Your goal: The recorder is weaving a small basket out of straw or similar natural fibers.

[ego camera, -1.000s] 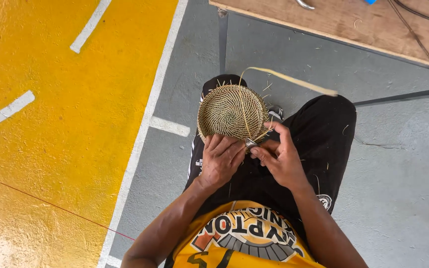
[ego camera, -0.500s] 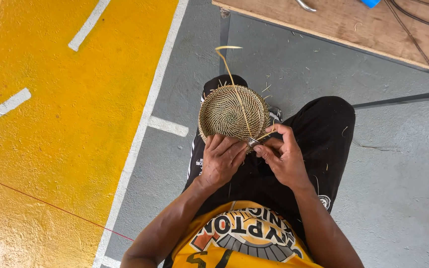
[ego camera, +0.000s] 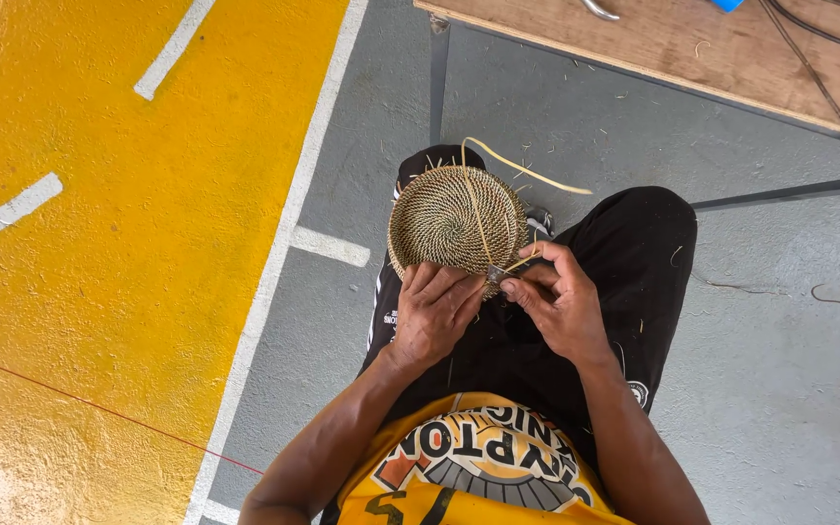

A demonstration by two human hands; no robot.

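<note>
Two hands at work on one coiled basket base, held over the person's lap, above black trousers. Base is a round, slightly dished disc of tightly wound pale fibre, many coil rows already closed from centre to rim; judged well along as a flat base, but no side walls are raised yet and the rim row on the near side looks unfinished.

Left hand clamps the near edge of the disc, fingers curled over the rim, thumb underneath not visible. Right hand sits just right of it, fingertips pinched on a small dark metal tool at the rim; whether the pinch also holds the fibre, cannot tell.

Loose strand runs from the working point across the disc face, loops out past the far edge and trails right, free end in the air.

Disc lies far of both sets of fingers, touching them at its near rim only.

Surroundings: grey floor, yellow painted area to the left, wooden board far right.
</note>
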